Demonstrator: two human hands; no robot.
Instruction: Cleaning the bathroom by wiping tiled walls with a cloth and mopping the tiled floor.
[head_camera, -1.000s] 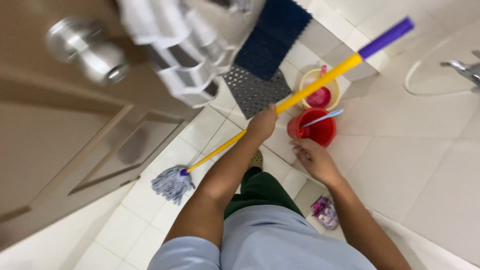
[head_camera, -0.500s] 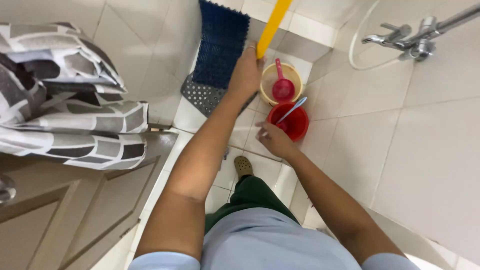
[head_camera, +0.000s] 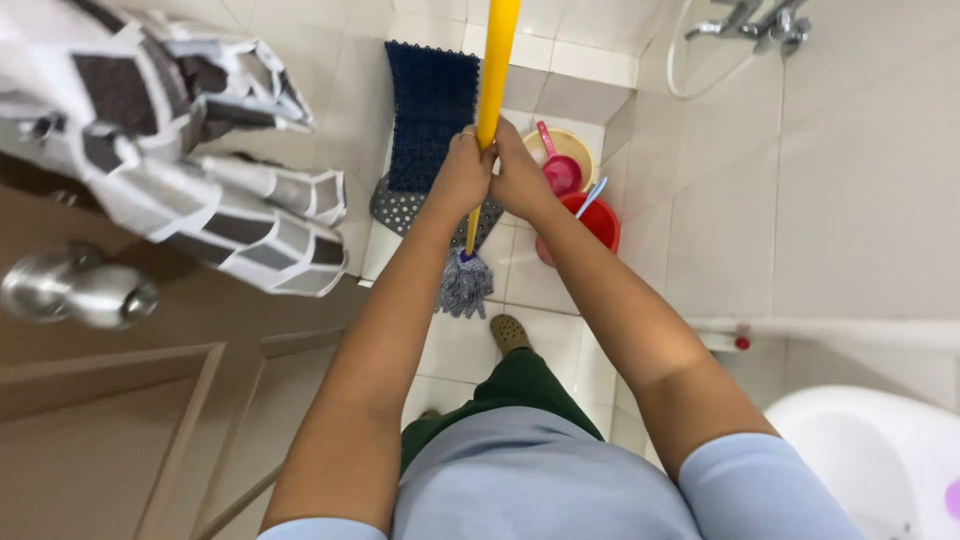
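Note:
Both my hands grip the yellow mop handle (head_camera: 494, 60), which stands nearly upright in front of me. My left hand (head_camera: 459, 172) wraps it from the left and my right hand (head_camera: 520, 175) from the right, side by side. The grey-blue string mop head (head_camera: 464, 284) rests on the white tiled floor just ahead of my shoe (head_camera: 510, 331). Beside the mop head stands a red bucket (head_camera: 600, 222) with a blue-handled tool in it, and behind it a yellow bucket (head_camera: 572, 147) holding a pink scoop (head_camera: 558, 170).
A dark blue mat (head_camera: 430, 110) and a grey perforated mat (head_camera: 398, 205) lie on the floor ahead. A brown door with a metal knob (head_camera: 75, 290) and hanging patterned cloth (head_camera: 190, 170) stands at left. Taps (head_camera: 760, 20) sit on the right wall, a white basin (head_camera: 880, 460) at lower right.
My right hand left the red bucket and joined the left on the handle. The mop swung from slanted to nearly upright, its head now on the floor ahead of my foot.

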